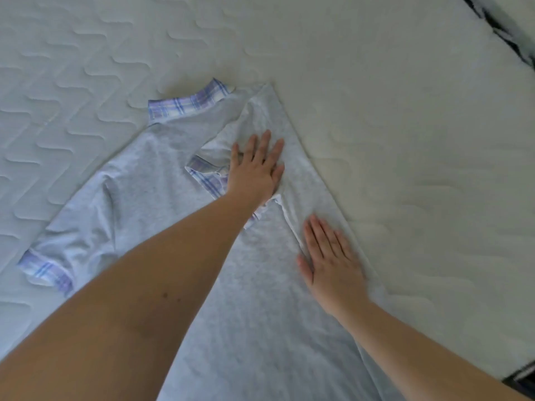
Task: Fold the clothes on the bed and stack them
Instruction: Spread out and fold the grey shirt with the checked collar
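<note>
The grey shirt point(139, 198) lies flat on the bed point(405, 111) under both hands, its right side folded inward. The left hand point(254, 169) and the right hand point(330, 264) press it with straight fingers, grasping nothing. Lifting either palm could let the folded flap spring back or wrinkle. Its long axis runs away from the person, plaid collar point(185, 104) pointing beyond the left hand's fingertips.

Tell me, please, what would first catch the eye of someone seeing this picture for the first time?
Two bare forearms reach in from the bottom edge, and the left hand and right hand both press flat on a pale grey shirt spread across the middle. Its right side is folded inward under the hands, while the plaid-trimmed collar and sleeve cuff stand out to the left. All of it lies on a white quilted mattress.
</note>
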`<state>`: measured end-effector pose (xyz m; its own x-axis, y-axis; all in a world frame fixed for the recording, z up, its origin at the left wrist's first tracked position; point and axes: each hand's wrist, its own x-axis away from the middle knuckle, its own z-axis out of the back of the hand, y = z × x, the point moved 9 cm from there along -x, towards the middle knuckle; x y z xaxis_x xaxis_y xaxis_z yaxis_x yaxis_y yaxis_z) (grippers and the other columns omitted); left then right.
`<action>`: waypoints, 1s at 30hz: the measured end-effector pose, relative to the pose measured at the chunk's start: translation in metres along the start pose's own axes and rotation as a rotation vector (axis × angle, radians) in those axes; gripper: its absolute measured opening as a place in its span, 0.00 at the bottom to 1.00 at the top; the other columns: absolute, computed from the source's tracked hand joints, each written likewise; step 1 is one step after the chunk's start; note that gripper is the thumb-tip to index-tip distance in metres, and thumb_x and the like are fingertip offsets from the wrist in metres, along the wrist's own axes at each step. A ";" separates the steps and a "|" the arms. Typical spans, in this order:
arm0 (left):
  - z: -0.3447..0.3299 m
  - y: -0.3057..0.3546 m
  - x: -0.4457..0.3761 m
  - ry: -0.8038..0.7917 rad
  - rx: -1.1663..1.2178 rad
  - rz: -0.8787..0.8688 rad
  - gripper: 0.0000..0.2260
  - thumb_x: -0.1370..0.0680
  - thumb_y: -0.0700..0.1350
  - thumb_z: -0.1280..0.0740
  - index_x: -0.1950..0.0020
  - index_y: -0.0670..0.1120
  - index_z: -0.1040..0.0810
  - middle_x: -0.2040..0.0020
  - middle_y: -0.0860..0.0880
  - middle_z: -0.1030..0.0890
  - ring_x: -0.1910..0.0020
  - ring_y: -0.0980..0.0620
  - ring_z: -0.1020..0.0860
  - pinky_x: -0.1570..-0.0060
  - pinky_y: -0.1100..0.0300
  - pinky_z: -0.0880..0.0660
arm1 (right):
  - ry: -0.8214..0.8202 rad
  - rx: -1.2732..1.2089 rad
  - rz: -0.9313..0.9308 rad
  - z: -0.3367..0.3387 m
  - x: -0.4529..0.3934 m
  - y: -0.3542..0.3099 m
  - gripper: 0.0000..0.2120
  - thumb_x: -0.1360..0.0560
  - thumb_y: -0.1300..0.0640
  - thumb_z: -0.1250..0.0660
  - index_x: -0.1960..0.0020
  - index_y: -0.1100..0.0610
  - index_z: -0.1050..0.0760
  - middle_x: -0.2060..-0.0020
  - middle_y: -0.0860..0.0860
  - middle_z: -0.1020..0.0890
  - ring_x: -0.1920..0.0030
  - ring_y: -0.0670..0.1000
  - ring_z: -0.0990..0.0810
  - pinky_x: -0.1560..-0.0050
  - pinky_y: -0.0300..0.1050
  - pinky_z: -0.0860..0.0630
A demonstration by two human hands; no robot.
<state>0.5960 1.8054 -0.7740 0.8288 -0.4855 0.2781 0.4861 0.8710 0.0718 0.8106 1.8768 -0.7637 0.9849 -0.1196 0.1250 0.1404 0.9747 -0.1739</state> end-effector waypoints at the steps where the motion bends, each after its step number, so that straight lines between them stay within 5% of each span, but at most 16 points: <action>1: 0.005 -0.006 -0.003 0.002 0.046 0.036 0.25 0.17 0.58 0.60 0.21 0.56 0.62 0.20 0.50 0.61 0.21 0.48 0.61 0.26 0.43 0.63 | 0.002 -0.018 -0.005 -0.002 0.008 -0.004 0.29 0.19 0.44 0.51 0.23 0.60 0.40 0.24 0.53 0.38 0.24 0.52 0.39 0.27 0.52 0.42; 4: 0.000 0.024 0.038 0.029 0.219 0.070 0.25 0.17 0.57 0.58 0.21 0.56 0.61 0.20 0.51 0.60 0.21 0.50 0.61 0.26 0.47 0.63 | -0.068 -0.053 -0.091 -0.008 0.070 0.003 0.31 0.19 0.43 0.53 0.22 0.60 0.44 0.22 0.53 0.42 0.23 0.51 0.44 0.25 0.51 0.45; 9: -0.032 0.095 0.132 -0.030 0.190 -0.193 0.25 0.16 0.55 0.54 0.20 0.56 0.58 0.19 0.50 0.58 0.21 0.49 0.59 0.24 0.50 0.60 | -0.157 -0.047 -0.156 -0.006 0.140 0.010 0.32 0.20 0.44 0.51 0.22 0.61 0.47 0.22 0.55 0.44 0.23 0.52 0.44 0.27 0.51 0.44; 14: -0.065 0.130 0.204 -0.123 0.109 -0.236 0.26 0.16 0.56 0.52 0.20 0.55 0.56 0.19 0.51 0.57 0.21 0.49 0.57 0.25 0.49 0.58 | -0.230 -0.065 -0.122 -0.002 0.195 0.019 0.32 0.23 0.51 0.44 0.23 0.64 0.43 0.24 0.58 0.40 0.24 0.55 0.40 0.26 0.51 0.38; 19: -0.061 0.154 0.259 -0.090 0.205 -0.336 0.22 0.16 0.51 0.45 0.22 0.51 0.38 0.21 0.44 0.44 0.22 0.44 0.45 0.26 0.47 0.45 | -0.351 -0.120 0.034 -0.010 0.245 0.007 0.32 0.22 0.53 0.40 0.23 0.63 0.45 0.23 0.57 0.43 0.23 0.54 0.43 0.26 0.49 0.38; 21: -0.057 0.146 0.274 -0.036 0.508 -0.113 0.17 0.19 0.46 0.37 0.30 0.44 0.28 0.28 0.41 0.32 0.30 0.40 0.33 0.33 0.48 0.34 | -0.362 -0.163 0.051 -0.007 0.258 0.007 0.31 0.22 0.55 0.40 0.22 0.62 0.45 0.23 0.57 0.42 0.23 0.53 0.41 0.26 0.48 0.38; 25: -0.082 0.133 0.300 -0.111 0.944 0.527 0.12 0.22 0.51 0.33 0.42 0.46 0.23 0.53 0.53 0.21 0.54 0.53 0.21 0.56 0.61 0.26 | -0.286 -0.180 -0.019 0.007 0.276 0.022 0.31 0.26 0.57 0.34 0.25 0.61 0.37 0.27 0.56 0.32 0.28 0.55 0.31 0.29 0.49 0.33; 30: -0.108 0.173 0.300 -0.374 1.143 0.672 0.07 0.24 0.50 0.30 0.55 0.47 0.19 0.58 0.50 0.17 0.56 0.50 0.18 0.51 0.54 0.20 | -0.196 -0.192 -0.155 0.022 0.279 0.052 0.29 0.26 0.60 0.35 0.26 0.63 0.35 0.28 0.58 0.32 0.27 0.57 0.33 0.28 0.53 0.35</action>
<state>0.9587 1.8018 -0.7812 0.5998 -0.0596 0.7979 -0.6214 0.5935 0.5114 1.0902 1.8978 -0.7167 0.9148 -0.2069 0.3470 0.3221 0.8919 -0.3175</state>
